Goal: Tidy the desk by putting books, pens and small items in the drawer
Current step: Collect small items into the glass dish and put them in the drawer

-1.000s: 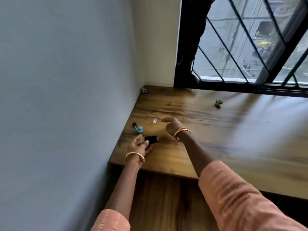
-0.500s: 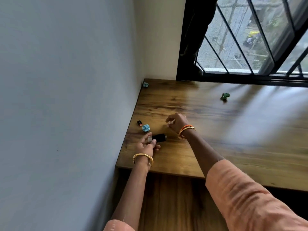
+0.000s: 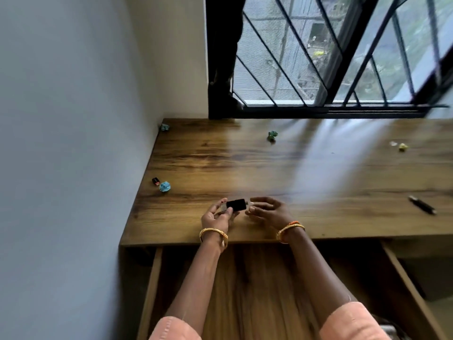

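Observation:
My left hand (image 3: 217, 218) holds a small black rectangular stick (image 3: 235, 204) just above the wooden desk (image 3: 318, 182), near its front edge. My right hand (image 3: 268, 212) is right beside it, fingers curled, pinching a tiny clear piece (image 3: 251, 204) at the stick's right end. The open drawer (image 3: 257, 278) lies under my forearms, and its wooden bottom shows. A black pen (image 3: 422, 204) lies on the desk at the right.
A blue paper ball (image 3: 164, 186) and a small black-and-red item (image 3: 156, 180) lie by the left wall. More crumpled bits: a teal one (image 3: 164, 127) in the back corner, a green one (image 3: 272, 136), a yellow one (image 3: 402, 146). A barred window stands behind the desk.
My right hand picked the clear piece off the desk and brought it to the black stick. Both hands moved back toward the front edge, over the drawer.

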